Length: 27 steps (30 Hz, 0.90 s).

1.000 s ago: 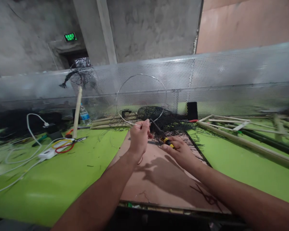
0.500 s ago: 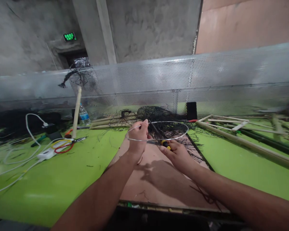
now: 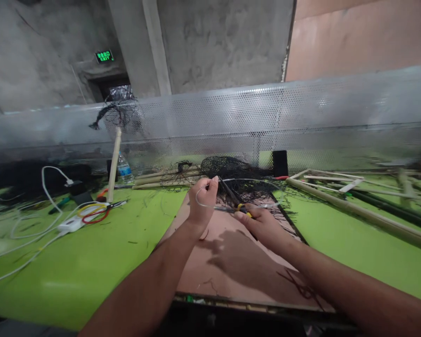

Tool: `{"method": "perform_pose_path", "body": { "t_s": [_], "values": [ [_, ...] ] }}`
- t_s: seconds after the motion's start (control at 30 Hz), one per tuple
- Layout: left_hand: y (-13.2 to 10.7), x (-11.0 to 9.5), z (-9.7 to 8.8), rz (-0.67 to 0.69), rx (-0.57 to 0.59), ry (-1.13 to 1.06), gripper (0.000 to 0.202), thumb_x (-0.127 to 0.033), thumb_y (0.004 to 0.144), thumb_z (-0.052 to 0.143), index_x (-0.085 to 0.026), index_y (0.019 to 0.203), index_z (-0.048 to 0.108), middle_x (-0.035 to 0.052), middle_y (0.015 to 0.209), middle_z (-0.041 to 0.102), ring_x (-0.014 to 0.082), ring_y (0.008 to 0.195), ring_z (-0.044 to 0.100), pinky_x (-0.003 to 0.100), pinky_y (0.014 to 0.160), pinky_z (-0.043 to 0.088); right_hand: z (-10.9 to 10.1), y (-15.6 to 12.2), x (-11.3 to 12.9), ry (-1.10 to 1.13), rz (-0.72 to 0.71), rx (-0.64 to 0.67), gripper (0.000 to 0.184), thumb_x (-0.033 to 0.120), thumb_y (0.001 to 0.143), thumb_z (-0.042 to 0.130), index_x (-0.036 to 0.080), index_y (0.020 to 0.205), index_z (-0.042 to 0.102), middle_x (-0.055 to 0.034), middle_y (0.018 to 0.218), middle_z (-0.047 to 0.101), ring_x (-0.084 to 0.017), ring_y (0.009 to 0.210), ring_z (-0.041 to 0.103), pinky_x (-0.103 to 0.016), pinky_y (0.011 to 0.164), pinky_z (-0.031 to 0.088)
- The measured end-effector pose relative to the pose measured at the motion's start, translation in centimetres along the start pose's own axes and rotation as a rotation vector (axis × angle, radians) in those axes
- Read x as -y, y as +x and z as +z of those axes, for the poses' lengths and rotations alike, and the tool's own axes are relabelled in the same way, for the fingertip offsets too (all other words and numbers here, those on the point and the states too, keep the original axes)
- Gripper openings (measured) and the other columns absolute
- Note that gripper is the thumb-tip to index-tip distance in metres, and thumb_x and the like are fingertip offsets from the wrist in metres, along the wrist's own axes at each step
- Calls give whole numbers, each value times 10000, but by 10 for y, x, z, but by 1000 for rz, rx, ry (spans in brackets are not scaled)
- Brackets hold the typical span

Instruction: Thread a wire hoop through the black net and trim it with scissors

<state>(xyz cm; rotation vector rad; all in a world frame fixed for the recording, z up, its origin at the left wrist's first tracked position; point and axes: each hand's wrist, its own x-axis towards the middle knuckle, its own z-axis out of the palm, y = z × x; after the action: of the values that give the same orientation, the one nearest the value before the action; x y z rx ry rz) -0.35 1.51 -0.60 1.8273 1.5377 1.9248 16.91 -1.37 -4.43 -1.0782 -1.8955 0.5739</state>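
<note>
My left hand [image 3: 202, 202] is closed in a pinch on a thin, shiny wire hoop [image 3: 204, 204], held above the pink board [image 3: 210, 276]. The hoop is blurred and stretches out to the right, past the other hand. My right hand [image 3: 263, 224] grips a pair of scissors [image 3: 243, 210] by its yellow and black handles. Their two blades are spread apart and point left, toward my left fingers. I cannot tell whether a blade touches the wire or anything in the pinch. Behind both hands lies a heap of black netting [image 3: 228, 167] with loose strands.
On the left of the green table [image 3: 143, 262] are a white power strip [image 3: 72, 223] with cables, red and yellow leads, and a water bottle [image 3: 124, 168]. An upright bamboo stick [image 3: 114, 164] stands there. Bamboo poles [image 3: 358, 208] lie right. A perforated metal screen [image 3: 210, 112] stands behind.
The wire hoop has shifted right and is blurred, its near side now running behind my right hand. Both hands keep their grips, almost in place. The whole view has shifted slightly.
</note>
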Motion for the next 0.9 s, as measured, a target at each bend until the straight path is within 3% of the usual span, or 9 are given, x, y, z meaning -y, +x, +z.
{"method": "perform_pose_path", "body": {
  "t_s": [0.13, 0.3, 0.47, 0.6, 0.7, 0.9],
  "values": [
    [5, 3, -2, -40, -96, -9, 391, -496, 832, 489, -182, 624, 594, -32, 427, 440, 103, 436, 432, 228, 498, 328, 2, 4, -8, -68, -138, -73, 280, 449, 789, 590, 190, 697, 644, -91, 978, 640, -232, 948, 562, -357, 839, 434],
    [4, 0, -1, -110, -119, -118, 375, -480, 814, 511, -179, 609, 600, -23, 452, 471, 98, 413, 458, 220, 454, 337, 2, -1, -10, -33, -108, 24, 424, 496, 843, 512, 173, 589, 618, -100, 1007, 622, -200, 915, 577, -309, 816, 450],
    [5, -1, 4, -372, -109, -394, 315, -423, 776, 553, -188, 570, 517, -57, 390, 395, 83, 315, 386, 215, 374, 321, 1, 0, -10, -43, -158, -39, 344, 455, 839, 540, 178, 684, 674, -94, 963, 635, -216, 948, 569, -333, 855, 439],
    [5, -3, 6, -498, -40, -618, 277, -349, 757, 561, -198, 552, 454, -86, 335, 297, 68, 287, 273, 221, 371, 337, 1, 4, -15, -73, -132, -81, 335, 459, 812, 571, 179, 665, 680, -99, 1001, 634, -230, 967, 575, -343, 866, 437],
    [4, -5, 6, -585, 24, -704, 256, -313, 742, 558, -192, 548, 442, -87, 347, 298, 64, 298, 269, 219, 369, 326, 1, 5, -20, -86, -126, -93, 333, 462, 811, 567, 176, 691, 690, -107, 1013, 637, -230, 967, 582, -344, 864, 442],
    [11, -6, -5, -899, 108, -940, 283, -250, 751, 510, -192, 530, 343, -91, 353, 268, 53, 298, 230, 206, 356, 234, -2, 8, -22, -223, -133, -74, 367, 479, 825, 540, 182, 660, 678, -97, 1005, 640, -232, 930, 590, -343, 826, 451]
  ]
}}
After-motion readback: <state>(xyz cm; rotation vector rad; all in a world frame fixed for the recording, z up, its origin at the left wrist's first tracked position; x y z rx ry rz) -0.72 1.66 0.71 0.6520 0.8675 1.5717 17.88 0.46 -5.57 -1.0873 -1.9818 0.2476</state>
